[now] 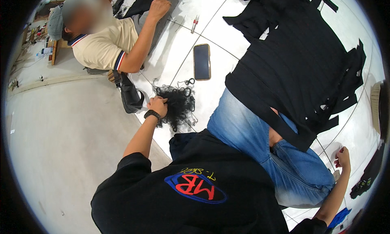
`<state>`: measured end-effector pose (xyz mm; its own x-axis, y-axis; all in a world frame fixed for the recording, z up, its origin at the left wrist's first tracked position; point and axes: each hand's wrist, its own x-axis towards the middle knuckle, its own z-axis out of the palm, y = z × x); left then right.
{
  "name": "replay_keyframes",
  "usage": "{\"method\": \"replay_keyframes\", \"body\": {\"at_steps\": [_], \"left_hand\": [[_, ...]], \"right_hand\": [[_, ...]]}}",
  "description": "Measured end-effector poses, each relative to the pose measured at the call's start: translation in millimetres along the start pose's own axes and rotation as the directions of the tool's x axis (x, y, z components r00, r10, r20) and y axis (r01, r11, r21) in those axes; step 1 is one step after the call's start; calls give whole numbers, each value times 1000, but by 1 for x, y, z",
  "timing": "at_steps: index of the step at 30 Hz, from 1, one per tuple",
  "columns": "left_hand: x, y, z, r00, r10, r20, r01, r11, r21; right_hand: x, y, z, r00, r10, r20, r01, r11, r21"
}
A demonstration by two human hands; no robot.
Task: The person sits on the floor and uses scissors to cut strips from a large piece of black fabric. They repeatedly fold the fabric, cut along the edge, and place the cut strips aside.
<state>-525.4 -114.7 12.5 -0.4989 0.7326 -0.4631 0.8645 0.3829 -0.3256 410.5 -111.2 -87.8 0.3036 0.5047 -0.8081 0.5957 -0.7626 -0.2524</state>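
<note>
My left hand (158, 105) reaches into a loose pile of curly black thread or offcuts (179, 110) on the tiles, its fingers curled into the strands. My right hand (342, 157), out at the far right, is closed round a small red object (337, 161), mostly hidden by the fingers. A large sheet of black fabric (292, 67), cut into strips along its edges, lies over the tiles and across my jeans-clad legs (239, 124). Beyond the thread pile, a phone (202, 61) lies screen up, and a small red-handled tool (194, 25) rests farther up on the floor.
A co-worker (105, 43) in a cream shirt sits at upper left, a hand raised, beside a black bag (130, 95) and more dark cloth (144, 0). Dark items (365, 181) and blue cloth (339, 217) lie at right. A wooden shelf (55, 51) with small things stands far left.
</note>
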Motion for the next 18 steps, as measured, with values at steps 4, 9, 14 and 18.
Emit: {"method": "replay_keyframes", "body": {"at_steps": [4, 9, 14, 18], "left_hand": [[-1, -8, -32, 989, -11, 147, -8, 992, 129], [-4, 14, -64, 993, -13, 114, -2, 991, 134], [-7, 15, -77, 973, 227, -31, -225, 973, 53], [4, 15, -93, 988, 58, 146, 3, 922, -388]], "right_hand": [[8, 20, 2, 990, 104, -92, -120, 973, -197], [20, 74, -25, 896, -359, -262, 130, 775, -618], [1, -37, -26, 851, -359, -384, 116, 841, -528], [-42, -81, 0, 740, -553, -382, 503, 833, -231]]}}
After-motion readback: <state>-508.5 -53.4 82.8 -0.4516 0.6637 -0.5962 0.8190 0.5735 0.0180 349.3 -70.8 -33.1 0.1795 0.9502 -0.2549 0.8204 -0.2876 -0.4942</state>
